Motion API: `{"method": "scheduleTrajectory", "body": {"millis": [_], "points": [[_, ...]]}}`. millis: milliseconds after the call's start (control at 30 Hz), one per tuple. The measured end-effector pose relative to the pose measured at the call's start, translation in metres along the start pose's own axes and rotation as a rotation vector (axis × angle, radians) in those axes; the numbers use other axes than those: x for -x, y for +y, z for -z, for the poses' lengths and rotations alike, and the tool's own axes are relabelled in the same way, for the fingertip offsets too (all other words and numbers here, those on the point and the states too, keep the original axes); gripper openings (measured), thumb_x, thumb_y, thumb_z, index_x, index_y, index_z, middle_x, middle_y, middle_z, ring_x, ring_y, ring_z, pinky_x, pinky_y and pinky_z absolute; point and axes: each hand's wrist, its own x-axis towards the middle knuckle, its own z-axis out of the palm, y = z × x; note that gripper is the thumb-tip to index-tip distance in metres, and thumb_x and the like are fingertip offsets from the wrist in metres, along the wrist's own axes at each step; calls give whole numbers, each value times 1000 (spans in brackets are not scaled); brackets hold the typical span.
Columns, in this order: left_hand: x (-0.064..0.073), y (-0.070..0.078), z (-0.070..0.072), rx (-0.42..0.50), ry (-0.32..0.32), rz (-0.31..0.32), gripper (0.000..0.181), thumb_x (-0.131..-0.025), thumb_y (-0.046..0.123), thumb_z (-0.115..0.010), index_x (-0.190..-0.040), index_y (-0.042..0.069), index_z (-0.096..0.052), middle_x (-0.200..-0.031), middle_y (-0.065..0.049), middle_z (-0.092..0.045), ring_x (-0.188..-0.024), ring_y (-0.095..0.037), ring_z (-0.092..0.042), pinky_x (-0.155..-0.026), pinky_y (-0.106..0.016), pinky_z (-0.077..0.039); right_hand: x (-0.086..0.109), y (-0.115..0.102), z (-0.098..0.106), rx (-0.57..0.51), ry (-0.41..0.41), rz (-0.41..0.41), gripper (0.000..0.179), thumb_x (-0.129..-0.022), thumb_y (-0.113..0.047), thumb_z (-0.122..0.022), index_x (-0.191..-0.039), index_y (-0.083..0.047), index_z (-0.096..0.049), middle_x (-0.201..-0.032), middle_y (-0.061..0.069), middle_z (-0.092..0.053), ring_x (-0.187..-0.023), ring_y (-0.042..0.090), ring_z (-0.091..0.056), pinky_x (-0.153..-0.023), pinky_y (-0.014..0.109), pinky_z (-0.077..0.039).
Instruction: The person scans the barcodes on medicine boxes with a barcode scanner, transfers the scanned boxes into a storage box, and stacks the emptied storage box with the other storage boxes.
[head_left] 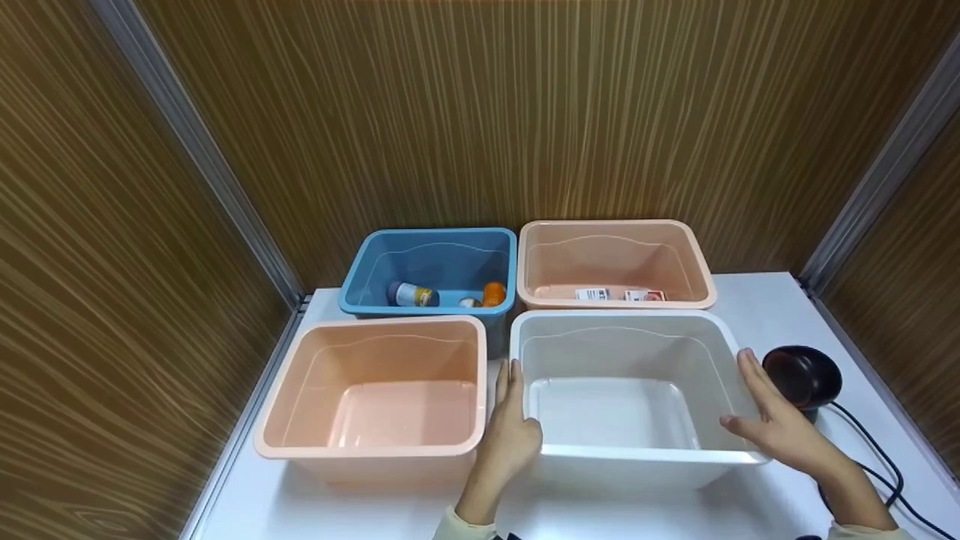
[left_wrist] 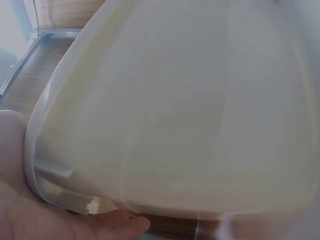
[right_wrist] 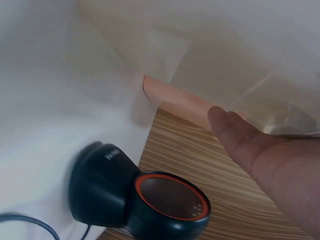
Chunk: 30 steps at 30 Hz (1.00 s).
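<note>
A white plastic bin (head_left: 611,412) stands at the front right of the table, its inside bare. Along its left rim lies my left hand (head_left: 510,435), fingers straight on the outer side and thumb at the rim. On the opposite side, my right hand (head_left: 784,431) is against the right rim with straight fingers outside and the thumb spread over the inside. In the left wrist view the bin's wall (left_wrist: 175,110) fills most of the picture, with the palm (left_wrist: 35,217) at its rim. The right wrist view shows straight fingers (right_wrist: 232,130) beside the wall.
A peach bin (head_left: 405,412) stands left of the white one. Behind are a blue bin (head_left: 450,259) holding a labelled bottle (head_left: 414,295) and orange items (head_left: 493,293), and another peach bin (head_left: 611,255) with small labelled packs (head_left: 592,294). A black corded device (head_left: 802,375) stands at right.
</note>
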Motion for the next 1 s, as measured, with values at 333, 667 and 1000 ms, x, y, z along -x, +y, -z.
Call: {"method": "scheduleTrajectory", "body": {"millis": [333,667,1000], "points": [[6,3,2,7,8,36,87,-81,-10,-50,-161,4,-18,-169,-12,-6,-149,-28,-18,-113,-50,-29,9,-4,-12,-246,97,-66,95,-87,0,-61,-161,-7,-1,-165,23,10,-145,54,7,-103,79,-1],[13,15,10,28,23,17,86,-81,-13,-49,-160,4,-20,-169,-11,-8,-150,-28,-16,-116,-52,-22,20,-25,-6,-306,128,4,102,-75,19,-48,-161,-7,-1,-166,20,9,-149,36,10,-112,65,-4],[21,50,29,104,-10,-87,85,-82,-15,-44,-160,3,-16,-169,-7,1,-151,-29,-3,-118,-53,-12,36,-49,18,-298,153,58,107,-73,26,-41,-163,-17,-2,-167,17,10,-147,22,-10,-97,21,-42]]}}
